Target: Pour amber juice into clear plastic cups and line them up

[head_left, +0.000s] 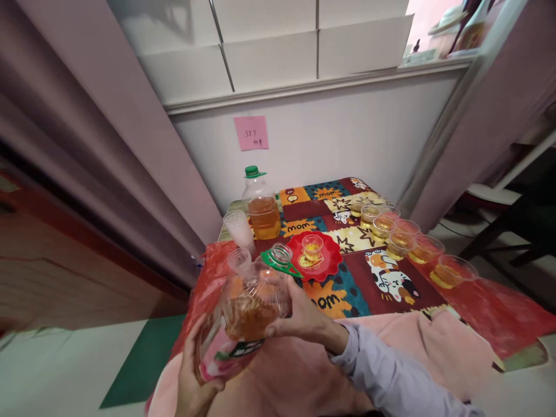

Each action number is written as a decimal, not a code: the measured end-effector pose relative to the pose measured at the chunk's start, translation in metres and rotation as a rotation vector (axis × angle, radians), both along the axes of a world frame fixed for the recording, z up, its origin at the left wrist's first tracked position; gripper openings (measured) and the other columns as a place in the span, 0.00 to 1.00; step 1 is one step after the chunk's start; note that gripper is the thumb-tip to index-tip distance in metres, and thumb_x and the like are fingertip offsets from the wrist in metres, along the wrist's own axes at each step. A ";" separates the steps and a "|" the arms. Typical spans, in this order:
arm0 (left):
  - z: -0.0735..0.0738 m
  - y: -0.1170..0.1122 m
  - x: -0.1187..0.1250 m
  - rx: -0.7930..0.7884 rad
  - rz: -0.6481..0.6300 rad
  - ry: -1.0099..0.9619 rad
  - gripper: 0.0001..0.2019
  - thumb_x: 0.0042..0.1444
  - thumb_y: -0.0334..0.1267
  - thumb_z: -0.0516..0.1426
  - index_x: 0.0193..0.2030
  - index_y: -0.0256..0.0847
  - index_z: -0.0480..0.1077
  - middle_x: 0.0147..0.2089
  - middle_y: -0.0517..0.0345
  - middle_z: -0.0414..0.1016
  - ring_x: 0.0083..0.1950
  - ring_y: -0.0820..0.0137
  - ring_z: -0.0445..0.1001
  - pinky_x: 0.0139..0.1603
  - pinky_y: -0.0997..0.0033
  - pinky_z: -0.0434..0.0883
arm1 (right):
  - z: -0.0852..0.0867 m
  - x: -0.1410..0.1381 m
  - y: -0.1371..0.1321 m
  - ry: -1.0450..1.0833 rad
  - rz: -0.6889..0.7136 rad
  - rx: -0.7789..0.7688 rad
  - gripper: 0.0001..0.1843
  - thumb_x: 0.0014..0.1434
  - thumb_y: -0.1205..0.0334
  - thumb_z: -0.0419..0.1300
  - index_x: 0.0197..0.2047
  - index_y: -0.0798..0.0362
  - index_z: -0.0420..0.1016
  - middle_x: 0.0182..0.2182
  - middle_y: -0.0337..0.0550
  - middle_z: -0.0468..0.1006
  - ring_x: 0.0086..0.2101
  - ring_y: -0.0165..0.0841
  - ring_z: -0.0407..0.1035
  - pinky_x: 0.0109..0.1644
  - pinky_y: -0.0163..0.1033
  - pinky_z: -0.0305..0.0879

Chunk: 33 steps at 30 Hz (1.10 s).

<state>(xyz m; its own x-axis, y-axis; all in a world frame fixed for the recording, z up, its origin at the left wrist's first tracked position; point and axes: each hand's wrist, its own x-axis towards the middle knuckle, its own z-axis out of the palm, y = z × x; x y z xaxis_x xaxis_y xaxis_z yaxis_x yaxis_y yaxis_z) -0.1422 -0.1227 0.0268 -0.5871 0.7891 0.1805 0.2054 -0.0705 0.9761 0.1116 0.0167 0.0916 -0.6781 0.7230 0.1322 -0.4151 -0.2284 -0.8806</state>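
A large clear plastic juice bottle (252, 310), part full of amber liquid, leans toward the red plate in both my hands. My left hand (193, 370) is wrapped round its lower end, beside the pink label. Higher up, my right hand (306, 313) grips the side close to the green carrying ring (281, 265). The uncapped mouth of the bottle points at a small clear cup (312, 248) with a little yellow liquid in it. That cup stands on a scalloped red plate (333, 263); no stream of liquid shows.
A second juice bottle (263, 214) with a green cap stands at the back left. Near it are a stack of clear cups (238, 227) and a single cup (240, 262). Several cups of yellow liquid (399, 245) line the right side of the patterned tablecloth (362, 289).
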 end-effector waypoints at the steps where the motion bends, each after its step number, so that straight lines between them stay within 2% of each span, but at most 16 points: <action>1: -0.003 -0.002 -0.006 -0.006 -0.008 0.068 0.66 0.20 0.81 0.76 0.66 0.45 0.79 0.71 0.38 0.79 0.77 0.28 0.71 0.79 0.33 0.68 | 0.000 0.000 -0.001 -0.016 -0.006 0.010 0.66 0.34 0.41 0.92 0.70 0.44 0.68 0.69 0.55 0.79 0.67 0.55 0.77 0.75 0.66 0.73; 6: -0.013 -0.009 -0.021 -0.004 -0.063 0.187 0.62 0.29 0.78 0.76 0.69 0.44 0.76 0.70 0.38 0.79 0.77 0.28 0.70 0.78 0.32 0.68 | -0.012 0.006 -0.003 -0.075 0.035 0.042 0.74 0.32 0.36 0.91 0.77 0.42 0.65 0.69 0.58 0.78 0.67 0.59 0.76 0.71 0.68 0.75; 8: -0.015 -0.010 -0.021 0.005 -0.057 0.205 0.63 0.31 0.79 0.75 0.71 0.44 0.75 0.70 0.38 0.79 0.77 0.29 0.70 0.77 0.32 0.69 | -0.020 0.016 0.003 -0.137 0.027 0.079 0.81 0.28 0.39 0.93 0.81 0.41 0.60 0.71 0.61 0.76 0.67 0.60 0.76 0.69 0.68 0.76; 10: -0.016 -0.010 -0.020 0.012 -0.052 0.214 0.63 0.33 0.80 0.74 0.72 0.44 0.74 0.71 0.37 0.79 0.77 0.29 0.71 0.77 0.33 0.71 | -0.025 0.034 0.017 -0.216 -0.065 0.118 0.85 0.28 0.43 0.93 0.83 0.40 0.56 0.74 0.63 0.72 0.66 0.59 0.77 0.67 0.67 0.78; 11: -0.016 -0.009 -0.019 0.014 -0.056 0.214 0.63 0.33 0.80 0.74 0.73 0.44 0.73 0.71 0.37 0.79 0.76 0.30 0.72 0.76 0.33 0.72 | -0.026 0.045 0.026 -0.252 -0.138 0.137 0.82 0.32 0.43 0.92 0.84 0.40 0.56 0.73 0.62 0.73 0.65 0.57 0.78 0.66 0.65 0.78; 12: -0.016 -0.008 -0.019 0.016 -0.065 0.210 0.63 0.34 0.80 0.74 0.73 0.44 0.73 0.71 0.36 0.79 0.75 0.30 0.73 0.75 0.34 0.73 | -0.026 0.056 0.037 -0.285 -0.224 0.161 0.75 0.39 0.42 0.90 0.82 0.40 0.58 0.71 0.60 0.76 0.63 0.54 0.79 0.66 0.63 0.78; 15: -0.015 -0.006 -0.018 0.015 -0.087 0.181 0.63 0.34 0.79 0.74 0.73 0.44 0.72 0.72 0.36 0.78 0.73 0.32 0.76 0.72 0.35 0.76 | -0.017 0.088 0.073 -0.407 -0.531 0.328 0.47 0.58 0.39 0.81 0.73 0.46 0.72 0.56 0.53 0.86 0.56 0.48 0.83 0.63 0.58 0.81; 16: -0.014 -0.006 -0.018 0.014 -0.084 0.173 0.63 0.34 0.79 0.75 0.73 0.44 0.72 0.72 0.36 0.78 0.73 0.32 0.77 0.72 0.36 0.76 | -0.012 0.096 0.085 -0.491 -0.619 0.420 0.41 0.61 0.40 0.78 0.71 0.47 0.75 0.53 0.52 0.87 0.53 0.48 0.84 0.63 0.58 0.81; 18: -0.014 -0.005 -0.018 0.013 -0.068 0.159 0.64 0.32 0.79 0.75 0.73 0.44 0.72 0.72 0.36 0.78 0.73 0.32 0.76 0.71 0.36 0.77 | -0.003 0.107 0.106 -0.719 -0.728 0.618 0.37 0.62 0.43 0.77 0.69 0.48 0.77 0.52 0.53 0.88 0.53 0.50 0.85 0.64 0.60 0.79; 21: -0.011 -0.005 -0.016 0.010 -0.052 0.137 0.64 0.30 0.79 0.75 0.72 0.44 0.73 0.72 0.36 0.79 0.73 0.31 0.76 0.70 0.37 0.78 | 0.009 0.106 0.127 -1.097 -0.686 0.828 0.41 0.63 0.46 0.77 0.73 0.52 0.75 0.64 0.60 0.84 0.64 0.55 0.80 0.69 0.60 0.76; 24: -0.009 -0.004 -0.012 0.011 -0.047 0.125 0.65 0.29 0.79 0.75 0.72 0.43 0.73 0.71 0.36 0.80 0.73 0.31 0.76 0.69 0.37 0.79 | 0.015 0.094 0.135 -1.398 -0.537 0.893 0.45 0.67 0.46 0.75 0.78 0.56 0.68 0.72 0.64 0.77 0.69 0.55 0.76 0.72 0.55 0.72; 26: -0.009 -0.004 -0.011 0.013 -0.046 0.134 0.65 0.30 0.80 0.75 0.72 0.43 0.73 0.70 0.36 0.80 0.73 0.31 0.76 0.69 0.37 0.79 | 0.018 0.086 0.136 -1.496 -0.488 0.883 0.45 0.67 0.45 0.75 0.78 0.57 0.68 0.70 0.66 0.80 0.66 0.56 0.79 0.70 0.54 0.73; 30: -0.011 -0.004 -0.012 0.017 -0.033 0.160 0.64 0.29 0.79 0.75 0.71 0.44 0.74 0.70 0.37 0.79 0.74 0.31 0.74 0.74 0.35 0.74 | 0.020 0.077 0.137 -1.557 -0.466 0.842 0.41 0.68 0.42 0.74 0.74 0.56 0.72 0.62 0.65 0.86 0.61 0.57 0.83 0.62 0.52 0.76; 33: -0.013 -0.006 -0.015 0.019 -0.049 0.179 0.61 0.32 0.78 0.75 0.70 0.44 0.75 0.70 0.37 0.79 0.75 0.31 0.73 0.76 0.33 0.71 | 0.021 0.074 0.137 -1.580 -0.462 0.835 0.41 0.67 0.40 0.74 0.73 0.55 0.73 0.62 0.65 0.86 0.61 0.57 0.83 0.61 0.52 0.75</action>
